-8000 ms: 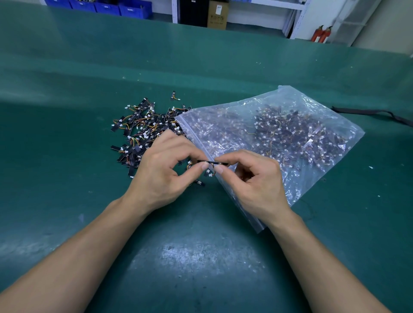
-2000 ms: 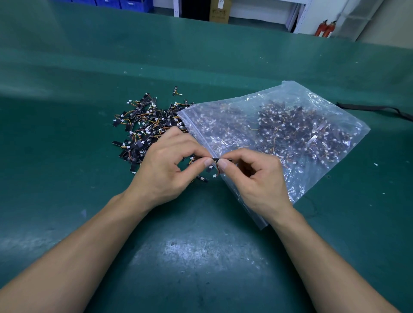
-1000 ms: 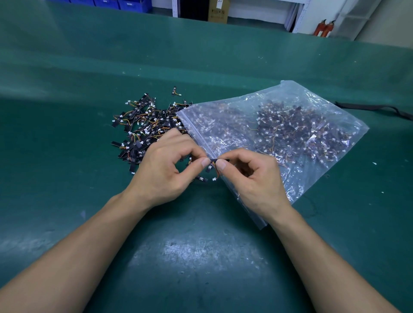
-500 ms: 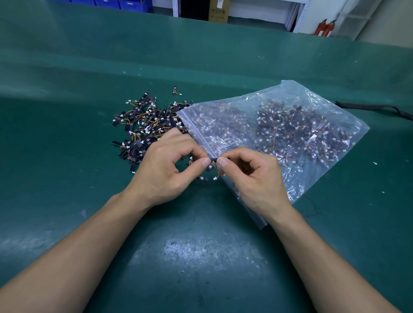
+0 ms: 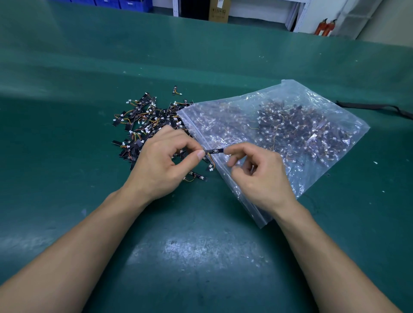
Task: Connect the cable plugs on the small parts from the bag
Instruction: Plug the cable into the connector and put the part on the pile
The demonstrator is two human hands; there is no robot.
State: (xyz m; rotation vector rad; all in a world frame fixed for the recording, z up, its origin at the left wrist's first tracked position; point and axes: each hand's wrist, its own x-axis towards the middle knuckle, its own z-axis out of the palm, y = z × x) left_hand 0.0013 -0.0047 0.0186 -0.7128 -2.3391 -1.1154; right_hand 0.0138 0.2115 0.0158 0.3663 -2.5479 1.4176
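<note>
My left hand (image 5: 161, 165) and right hand (image 5: 261, 176) each pinched one end of a single black part (image 5: 215, 151) over the table's (image 5: 201, 257) middle, with a white plug (image 5: 210, 169) below it on an orange wire. Behind my left hand lay one pile (image 5: 143, 120), too tangled to count. The bag (image 5: 279, 134) under my right wrist blurred many more. One strap (image 5: 375, 108) ran off the right edge.

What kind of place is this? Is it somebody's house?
Probably not a house: it looks like an electronics assembly workshop. A green workbench holds a clear plastic bag stuffed with small wired parts, a pile of them lies beside it, and blue storage bins stand behind.
</note>
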